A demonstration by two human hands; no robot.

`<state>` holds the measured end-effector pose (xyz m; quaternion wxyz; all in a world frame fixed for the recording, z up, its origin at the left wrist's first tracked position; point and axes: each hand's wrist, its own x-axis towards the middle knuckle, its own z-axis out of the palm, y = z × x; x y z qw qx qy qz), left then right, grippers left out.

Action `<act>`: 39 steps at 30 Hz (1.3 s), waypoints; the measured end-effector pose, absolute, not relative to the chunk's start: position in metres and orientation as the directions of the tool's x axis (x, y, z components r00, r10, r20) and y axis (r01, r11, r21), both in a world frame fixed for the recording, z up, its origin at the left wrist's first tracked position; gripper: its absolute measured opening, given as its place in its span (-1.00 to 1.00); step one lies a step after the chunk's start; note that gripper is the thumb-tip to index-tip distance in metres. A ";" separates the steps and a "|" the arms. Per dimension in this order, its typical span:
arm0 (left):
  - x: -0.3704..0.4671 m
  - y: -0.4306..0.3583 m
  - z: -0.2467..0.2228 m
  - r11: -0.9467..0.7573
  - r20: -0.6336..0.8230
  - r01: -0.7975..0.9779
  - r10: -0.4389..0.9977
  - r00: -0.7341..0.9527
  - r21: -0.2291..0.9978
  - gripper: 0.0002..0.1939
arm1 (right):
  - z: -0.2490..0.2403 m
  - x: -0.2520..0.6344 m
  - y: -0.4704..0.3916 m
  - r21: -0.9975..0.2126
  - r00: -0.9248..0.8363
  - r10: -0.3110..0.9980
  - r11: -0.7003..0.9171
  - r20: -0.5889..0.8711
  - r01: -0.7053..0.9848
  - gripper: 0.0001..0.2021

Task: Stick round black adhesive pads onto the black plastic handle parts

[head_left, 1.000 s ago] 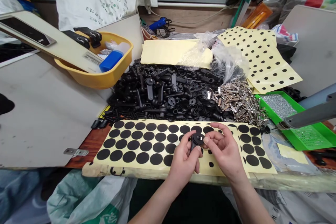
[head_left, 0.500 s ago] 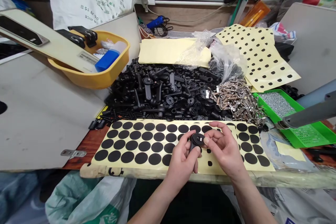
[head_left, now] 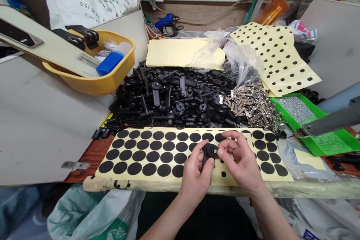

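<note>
My left hand (head_left: 194,174) is closed around a black plastic crank handle (head_left: 208,151) with a round head, its arm running down into the palm. At the head's right side sits a small shiny metal piece (head_left: 215,151), with the thumb and forefinger of my right hand (head_left: 239,163) pinched at it. Both hands hover over a pale yellow sheet (head_left: 112,174) of black round stickers (head_left: 149,169), hiding some of the rows. Behind them lies a heap of similar black plastic parts (head_left: 168,97).
Beside the black heap is a pile of small metal clips (head_left: 249,105). A green tray (head_left: 340,144) of tiny silvery pieces stands at right, under a grey metal arm (head_left: 332,120). A yellow basket (head_left: 112,82) hangs at left. Dotted yellow sheets (head_left: 284,71) lie at the back right.
The handle's round head has tilted slightly, and the metal piece now shows nearer its right edge, by my right fingertips. Both hands stay in nearly the same place; the view has shifted a little.
</note>
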<state>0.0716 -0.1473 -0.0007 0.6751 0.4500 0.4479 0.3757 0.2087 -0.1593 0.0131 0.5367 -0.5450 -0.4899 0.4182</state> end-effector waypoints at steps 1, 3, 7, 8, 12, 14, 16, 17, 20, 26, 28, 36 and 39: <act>0.072 -0.148 -0.001 0.316 -0.269 -0.104 0.908 0.320 0.943 -0.51 | 0.013 0.208 -0.160 -0.997 0.170 0.984 0.047 0.058 0.065 -0.70; 0.072 -0.148 0.000 0.318 -0.272 -0.097 0.906 0.325 0.943 -0.52 | 0.013 0.206 -0.161 -0.999 0.178 0.983 0.036 0.038 0.014 -0.69; 0.073 -0.148 -0.002 0.291 -0.262 -0.057 0.918 0.296 0.955 -0.55 | 0.015 0.203 -0.161 -0.998 0.218 0.976 0.030 0.017 -0.058 -0.67; 0.074 -0.149 -0.002 0.282 -0.258 -0.046 0.923 0.286 0.958 -0.55 | 0.015 0.203 -0.161 -0.996 0.221 0.975 0.026 0.008 -0.082 -0.66; 0.074 -0.150 -0.003 0.272 -0.248 -0.060 0.934 0.258 0.960 -0.56 | 0.020 0.206 -0.164 -0.978 0.198 0.980 0.015 -0.028 -0.209 -0.63; 0.074 -0.149 -0.002 0.296 -0.264 -0.093 0.929 0.259 0.951 -0.55 | 0.023 0.208 -0.166 -0.970 0.185 0.982 0.016 -0.030 -0.242 -0.63; 0.074 -0.147 0.000 0.311 -0.275 -0.107 0.924 0.265 0.944 -0.53 | 0.026 0.209 -0.168 -0.972 0.182 0.983 0.023 -0.021 -0.232 -0.63; 0.075 -0.146 0.000 0.316 -0.278 -0.111 0.923 0.268 0.942 -0.52 | 0.027 0.208 -0.168 -0.976 0.191 0.982 0.029 -0.013 -0.215 -0.64; 0.074 -0.145 0.002 0.340 -0.299 -0.122 0.916 0.268 0.932 -0.51 | 0.025 0.207 -0.167 -0.985 0.263 0.965 0.056 0.012 -0.161 -0.65; 0.072 -0.142 0.006 0.390 -0.333 -0.133 0.887 0.322 0.911 -0.47 | 0.012 0.209 -0.162 -0.983 0.275 0.961 0.043 -0.008 -0.180 -0.65; 0.071 -0.141 0.008 0.406 -0.344 -0.139 0.878 0.333 0.903 -0.47 | 0.012 0.209 -0.161 -0.981 0.253 0.967 0.036 -0.013 -0.190 -0.65; 0.069 -0.140 0.012 0.419 -0.352 -0.131 0.867 0.354 0.899 -0.48 | 0.014 0.206 -0.157 -0.980 0.201 0.979 0.026 -0.014 -0.197 -0.63; 0.069 -0.140 0.011 0.419 -0.355 -0.125 0.866 0.353 0.899 -0.49 | 0.013 0.206 -0.157 -0.983 0.208 0.978 0.022 -0.016 -0.181 -0.63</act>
